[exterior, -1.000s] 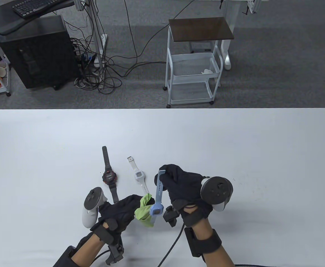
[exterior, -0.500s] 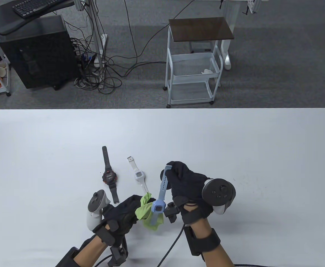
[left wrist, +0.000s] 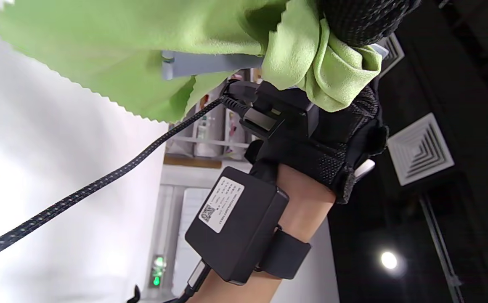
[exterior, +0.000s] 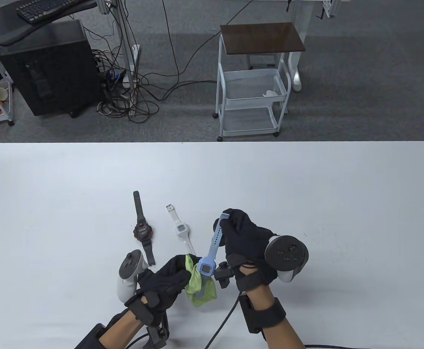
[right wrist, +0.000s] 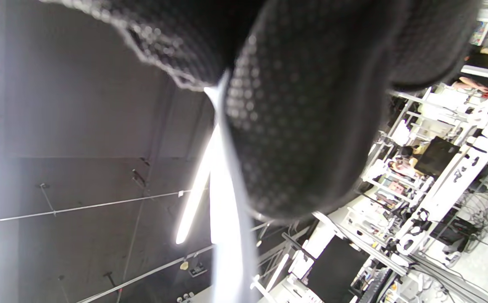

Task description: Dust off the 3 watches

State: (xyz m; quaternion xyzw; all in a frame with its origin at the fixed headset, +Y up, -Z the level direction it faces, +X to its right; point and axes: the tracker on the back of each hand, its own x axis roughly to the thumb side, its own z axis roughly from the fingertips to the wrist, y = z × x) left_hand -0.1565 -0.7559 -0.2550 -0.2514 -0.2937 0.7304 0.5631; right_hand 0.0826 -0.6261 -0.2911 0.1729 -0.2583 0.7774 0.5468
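Note:
My right hand point(exterior: 238, 227) pinches the upper strap of a light blue watch point(exterior: 207, 267) and holds it above the table, face up. My left hand point(exterior: 168, 278) grips a bunched green cloth point(exterior: 199, 289) and holds it against the watch's lower strap and case. In the left wrist view the green cloth point(left wrist: 151, 50) wraps a grey-blue strap point(left wrist: 210, 64). A black and red watch point(exterior: 142, 231) and a white watch point(exterior: 180, 229) lie flat on the white table point(exterior: 306, 189), just beyond my left hand. The right wrist view shows only dark glove fabric point(right wrist: 303, 126).
A black cable point(exterior: 222, 323) trails from my right wrist over the table's front. Beyond the far edge stand a white wire cart point(exterior: 251, 94), a black computer tower point(exterior: 48, 69) and tangled floor cables point(exterior: 135, 94).
The blue watch has shifted slightly right and tilted more upright as my right hand rose. My left hand slid the green cloth down along the lower strap, toward me.

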